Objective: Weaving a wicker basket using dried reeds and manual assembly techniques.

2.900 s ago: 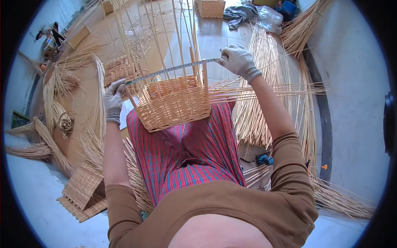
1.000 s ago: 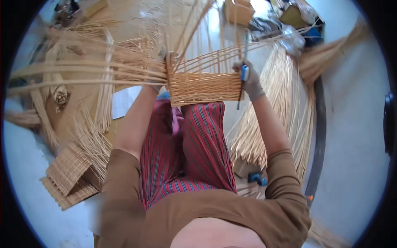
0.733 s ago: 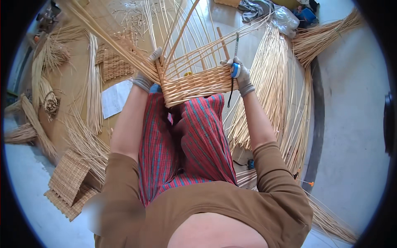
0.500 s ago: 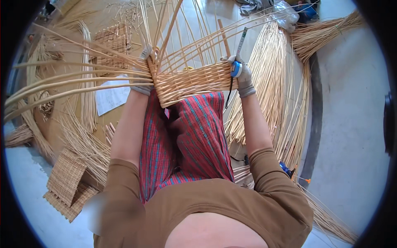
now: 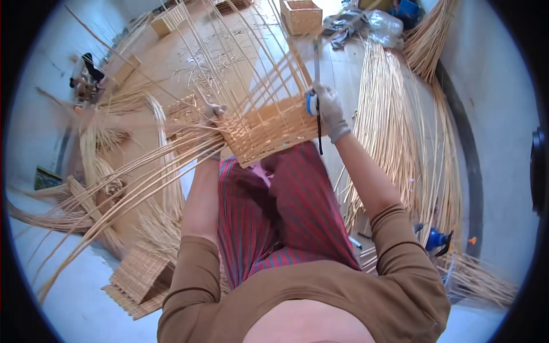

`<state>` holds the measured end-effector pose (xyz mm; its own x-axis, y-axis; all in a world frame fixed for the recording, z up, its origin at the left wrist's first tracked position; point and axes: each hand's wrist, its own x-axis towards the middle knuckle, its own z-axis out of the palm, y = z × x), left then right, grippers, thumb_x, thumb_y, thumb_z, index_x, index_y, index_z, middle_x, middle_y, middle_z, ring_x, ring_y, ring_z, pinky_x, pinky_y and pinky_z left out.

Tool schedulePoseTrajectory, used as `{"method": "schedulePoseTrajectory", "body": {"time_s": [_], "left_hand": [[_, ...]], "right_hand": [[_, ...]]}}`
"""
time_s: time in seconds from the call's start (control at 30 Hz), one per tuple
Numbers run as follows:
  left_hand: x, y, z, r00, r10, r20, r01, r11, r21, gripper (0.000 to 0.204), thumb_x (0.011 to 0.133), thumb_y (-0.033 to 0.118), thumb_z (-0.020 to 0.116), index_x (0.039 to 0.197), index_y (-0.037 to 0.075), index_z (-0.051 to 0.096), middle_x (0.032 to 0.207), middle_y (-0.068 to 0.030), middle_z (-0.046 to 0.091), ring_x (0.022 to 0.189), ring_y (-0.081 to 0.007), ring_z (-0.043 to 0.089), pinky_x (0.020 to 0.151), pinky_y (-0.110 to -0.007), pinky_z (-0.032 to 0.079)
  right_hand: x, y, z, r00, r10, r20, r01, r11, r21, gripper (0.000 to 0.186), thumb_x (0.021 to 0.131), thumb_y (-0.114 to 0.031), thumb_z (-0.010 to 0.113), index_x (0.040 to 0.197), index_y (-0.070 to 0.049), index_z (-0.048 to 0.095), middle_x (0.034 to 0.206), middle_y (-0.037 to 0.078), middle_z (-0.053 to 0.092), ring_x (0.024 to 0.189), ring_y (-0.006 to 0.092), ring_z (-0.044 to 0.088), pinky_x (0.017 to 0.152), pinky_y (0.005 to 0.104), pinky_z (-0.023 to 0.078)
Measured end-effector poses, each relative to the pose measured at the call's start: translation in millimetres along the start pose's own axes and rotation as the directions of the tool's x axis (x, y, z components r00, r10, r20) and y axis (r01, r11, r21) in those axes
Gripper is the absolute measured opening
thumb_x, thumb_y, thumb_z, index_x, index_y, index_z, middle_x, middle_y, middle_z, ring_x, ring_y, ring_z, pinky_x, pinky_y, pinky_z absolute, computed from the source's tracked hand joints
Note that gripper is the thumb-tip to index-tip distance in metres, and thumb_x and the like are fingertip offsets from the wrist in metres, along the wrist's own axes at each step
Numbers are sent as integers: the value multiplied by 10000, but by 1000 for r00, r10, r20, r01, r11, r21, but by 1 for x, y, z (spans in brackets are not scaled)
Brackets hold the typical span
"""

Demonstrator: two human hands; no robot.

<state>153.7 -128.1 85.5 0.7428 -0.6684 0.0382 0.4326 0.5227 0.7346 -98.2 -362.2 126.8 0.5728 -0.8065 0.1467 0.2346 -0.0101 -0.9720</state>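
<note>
A partly woven wicker basket (image 5: pixel 273 138) is held up above my knees, its right end tilted higher than its left. Long unwoven canes fan out from its top and left side. My left hand (image 5: pixel 213 113), in a pale glove, is closed on the basket's far left corner; the canes partly hide its fingers. At the right end, my right hand (image 5: pixel 330 107), gloved as well, grips a blue-and-white tape measure (image 5: pixel 311 104) against the basket. The tape's blade stands up along a thick stake, and a black strap dangles below.
Bundles of canes (image 5: pixel 386 114) lie on the floor to the right. Woven mats (image 5: pixel 140 274) rest at lower left, with more loose canes (image 5: pixel 160 228) beside them. A box-shaped basket (image 5: pixel 301 17) stands at the far side, near a clear plastic bag (image 5: pixel 384 27). A blue tool (image 5: pixel 437 239) lies by my right elbow.
The basket has tilted, its left end dropping, and more of its inside shows. The left canes have swung downward. My view has shifted, bringing more of the far floor into sight.
</note>
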Motion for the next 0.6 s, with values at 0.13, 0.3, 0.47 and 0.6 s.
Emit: {"method": "schedulePoseTrajectory", "body": {"time_s": [0.13,0.3,0.47,0.6], "left_hand": [[-36,58,26,948,169,268,-176,984,-1,296,983,362,651,948,70,688,882,-46,706,921,-173,677,1083,-394,455],[-110,64,12,924,-5,383,36,997,-73,314,1034,316,567,1044,7,622,946,-88,675,1071,-194,636,1066,-369,450],[-154,38,-45,985,103,142,-124,982,145,310,1029,311,587,1037,9,652,926,-69,655,942,-160,613,935,-303,454],[-158,37,-25,995,66,80,-78,986,147,273,1019,253,614,1043,-13,672,892,-31,665,775,-110,613,717,-220,487]], "right_hand": [[-50,-40,15,993,-108,53,97,980,175,432,1035,-384,562,831,-32,710,663,-25,589,571,50,503,533,237,404],[-131,-7,12,992,-124,8,119,967,224,419,1078,-336,476,856,-33,662,669,-6,576,520,64,522,486,235,387],[-169,68,12,998,-41,57,22,955,297,427,1052,-424,530,912,-50,682,935,52,700,722,92,591,676,271,490],[-169,74,1,992,51,118,-77,970,231,421,1065,-403,507,932,-47,687,979,57,706,670,81,572,622,244,473]]}}
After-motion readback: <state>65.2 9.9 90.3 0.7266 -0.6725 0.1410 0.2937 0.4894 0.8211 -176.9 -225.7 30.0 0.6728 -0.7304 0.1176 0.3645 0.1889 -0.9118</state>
